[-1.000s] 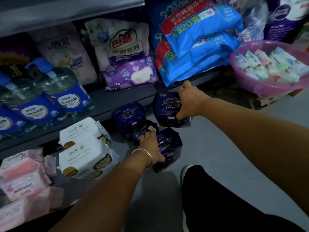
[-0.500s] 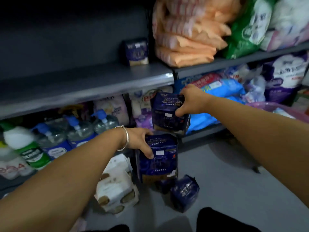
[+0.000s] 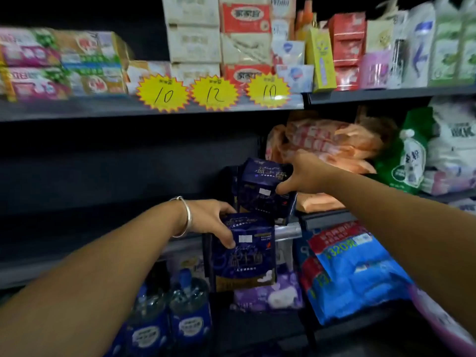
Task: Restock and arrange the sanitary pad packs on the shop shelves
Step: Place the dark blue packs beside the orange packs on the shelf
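Arms outstretched, each hand (image 3: 208,220) (image 3: 304,173) around a pack (image 3: 244,253) (image 3: 265,191)

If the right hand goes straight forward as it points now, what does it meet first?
Probably the orange packs stacked on the middle shelf, just beyond the right hand, which has its grip on a dark blue pad pack. Depth is unclear, so they may already touch.

- I count two dark blue pad packs (image 3: 244,253), one held in each hand.
- Three yellow starburst price tags (image 3: 163,94) on the upper shelf edge.
- Two blue-labelled clear bottles (image 3: 189,302) visible below.
- One silver bangle (image 3: 186,217) on the left wrist.
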